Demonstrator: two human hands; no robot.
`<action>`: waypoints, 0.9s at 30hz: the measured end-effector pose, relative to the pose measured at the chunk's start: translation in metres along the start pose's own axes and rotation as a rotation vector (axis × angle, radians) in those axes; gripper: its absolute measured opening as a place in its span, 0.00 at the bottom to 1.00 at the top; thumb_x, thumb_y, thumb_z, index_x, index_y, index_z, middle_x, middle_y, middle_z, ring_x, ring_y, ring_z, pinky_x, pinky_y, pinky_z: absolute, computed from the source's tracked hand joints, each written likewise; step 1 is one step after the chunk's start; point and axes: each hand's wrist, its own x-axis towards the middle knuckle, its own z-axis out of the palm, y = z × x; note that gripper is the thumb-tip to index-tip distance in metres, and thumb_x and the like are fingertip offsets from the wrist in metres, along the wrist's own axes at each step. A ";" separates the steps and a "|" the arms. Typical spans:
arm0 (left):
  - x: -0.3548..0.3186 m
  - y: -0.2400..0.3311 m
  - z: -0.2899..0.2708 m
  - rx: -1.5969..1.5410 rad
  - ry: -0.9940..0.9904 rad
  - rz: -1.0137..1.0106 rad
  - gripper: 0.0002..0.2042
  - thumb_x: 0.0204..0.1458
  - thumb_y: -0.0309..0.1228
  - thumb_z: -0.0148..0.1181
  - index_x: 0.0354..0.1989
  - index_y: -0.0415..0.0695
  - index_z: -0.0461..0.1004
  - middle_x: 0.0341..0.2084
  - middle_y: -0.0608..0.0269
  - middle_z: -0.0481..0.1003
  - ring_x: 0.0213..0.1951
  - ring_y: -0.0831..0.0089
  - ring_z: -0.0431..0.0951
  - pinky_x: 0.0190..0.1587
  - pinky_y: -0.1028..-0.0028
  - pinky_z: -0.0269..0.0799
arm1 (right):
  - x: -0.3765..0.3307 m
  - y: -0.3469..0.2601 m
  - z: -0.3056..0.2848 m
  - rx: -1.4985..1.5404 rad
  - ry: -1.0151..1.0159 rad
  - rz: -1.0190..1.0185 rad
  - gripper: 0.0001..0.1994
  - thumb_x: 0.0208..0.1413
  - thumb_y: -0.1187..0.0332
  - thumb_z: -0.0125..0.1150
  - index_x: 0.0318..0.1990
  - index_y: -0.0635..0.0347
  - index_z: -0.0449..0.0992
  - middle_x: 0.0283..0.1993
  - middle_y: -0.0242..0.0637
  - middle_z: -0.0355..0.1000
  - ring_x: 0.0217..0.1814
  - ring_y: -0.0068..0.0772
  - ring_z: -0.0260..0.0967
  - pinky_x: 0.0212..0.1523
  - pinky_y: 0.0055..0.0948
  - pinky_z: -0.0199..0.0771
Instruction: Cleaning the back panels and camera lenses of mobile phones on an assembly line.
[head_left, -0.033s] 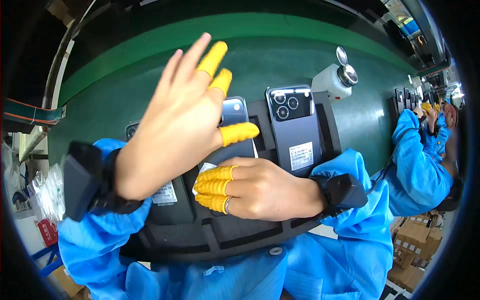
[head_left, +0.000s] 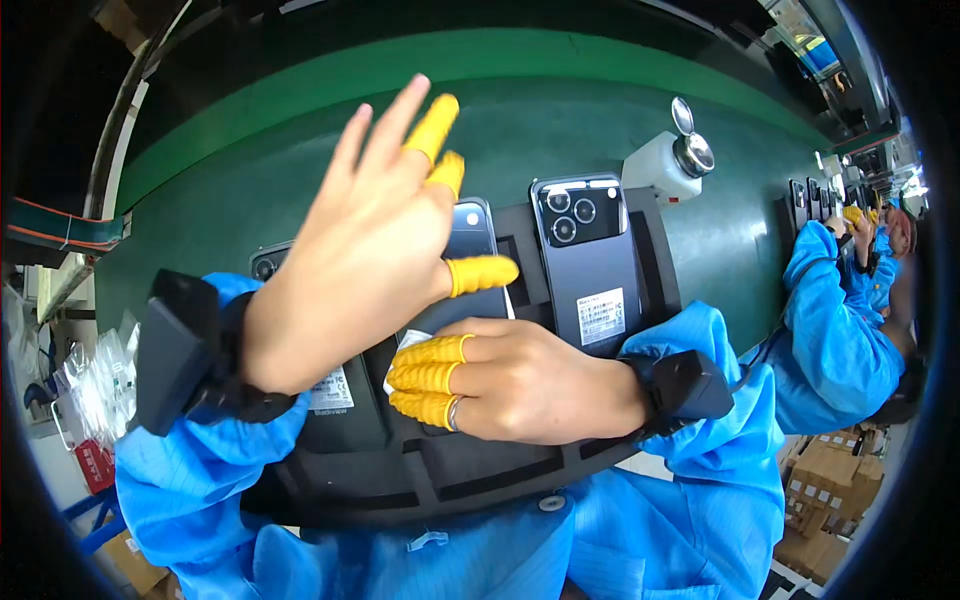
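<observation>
My left hand (head_left: 372, 235) is raised over the left and middle phones, fingers spread, with yellow finger cots on the thumb and two fingers. It holds nothing. Low on the middle phone (head_left: 478, 240), my right hand (head_left: 530, 380) has its yellow-cotted fingers pressed together on a small white wipe (head_left: 411, 340), mostly hidden beneath them. Most of that phone is covered by both hands. Under my left wrist lies a dark phone (head_left: 350, 425) with a white label. A blue-grey phone (head_left: 590, 270), camera side up, rests to the right in the black foam tray (head_left: 485, 455).
A white dispenser bottle (head_left: 662, 165) with its metal lid raised stands on the green bench mat (head_left: 560, 120) behind the tray. At the right, a co-worker in a blue sleeve (head_left: 840, 310) works near more phones. Clear plastic bags (head_left: 100, 385) hang at far left.
My left hand has shifted slightly down and to the right, still spread. My right hand stays pressed on the wipe in nearly the same spot.
</observation>
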 end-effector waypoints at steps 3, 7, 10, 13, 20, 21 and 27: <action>0.001 -0.009 0.010 -0.075 -0.045 0.048 0.26 0.38 0.41 0.70 0.43 0.33 0.77 0.52 0.37 0.67 0.67 0.45 0.53 0.66 0.51 0.49 | -0.002 0.002 0.010 0.024 0.014 0.011 0.08 0.43 0.70 0.58 0.31 0.62 0.77 0.38 0.38 0.74 0.43 0.34 0.72 0.45 0.29 0.70; 0.010 -0.008 0.008 -0.118 -0.042 0.008 0.23 0.41 0.39 0.69 0.42 0.33 0.78 0.47 0.37 0.70 0.67 0.46 0.53 0.67 0.49 0.46 | -0.002 0.002 0.001 0.033 0.025 0.018 0.09 0.42 0.70 0.59 0.32 0.63 0.78 0.37 0.39 0.74 0.42 0.34 0.72 0.46 0.29 0.71; 0.007 0.002 0.005 -0.033 -0.078 0.021 0.20 0.42 0.35 0.68 0.41 0.34 0.78 0.48 0.37 0.70 0.67 0.47 0.52 0.67 0.47 0.45 | -0.001 -0.001 -0.008 0.032 -0.056 0.039 0.13 0.42 0.71 0.59 0.37 0.63 0.79 0.39 0.38 0.75 0.45 0.34 0.73 0.50 0.31 0.72; 0.008 -0.001 0.005 -0.066 -0.045 0.031 0.19 0.43 0.30 0.67 0.45 0.36 0.77 0.53 0.42 0.68 0.68 0.47 0.51 0.66 0.47 0.46 | 0.000 0.001 -0.010 0.032 -0.110 0.052 0.17 0.42 0.72 0.59 0.43 0.63 0.79 0.41 0.38 0.75 0.47 0.34 0.74 0.54 0.32 0.73; 0.013 0.002 -0.007 -0.212 0.033 0.120 0.15 0.38 0.26 0.68 0.37 0.41 0.76 0.56 0.46 0.66 0.67 0.48 0.52 0.66 0.49 0.50 | -0.003 0.003 -0.011 0.040 -0.127 0.060 0.16 0.42 0.71 0.60 0.41 0.62 0.80 0.40 0.37 0.76 0.45 0.34 0.74 0.52 0.31 0.74; 0.011 0.008 -0.008 -0.215 0.025 0.106 0.13 0.35 0.25 0.68 0.33 0.40 0.77 0.51 0.47 0.69 0.67 0.50 0.54 0.67 0.48 0.50 | -0.003 0.002 -0.008 0.044 -0.127 0.054 0.16 0.42 0.71 0.60 0.41 0.62 0.80 0.40 0.37 0.76 0.45 0.34 0.74 0.52 0.31 0.74; 0.009 0.019 -0.004 -0.085 0.100 0.154 0.05 0.35 0.23 0.64 0.23 0.36 0.77 0.32 0.47 0.72 0.65 0.51 0.58 0.67 0.47 0.48 | -0.005 0.001 -0.002 -0.034 -0.041 0.016 0.06 0.41 0.69 0.58 0.27 0.61 0.76 0.29 0.34 0.71 0.38 0.31 0.70 0.44 0.28 0.70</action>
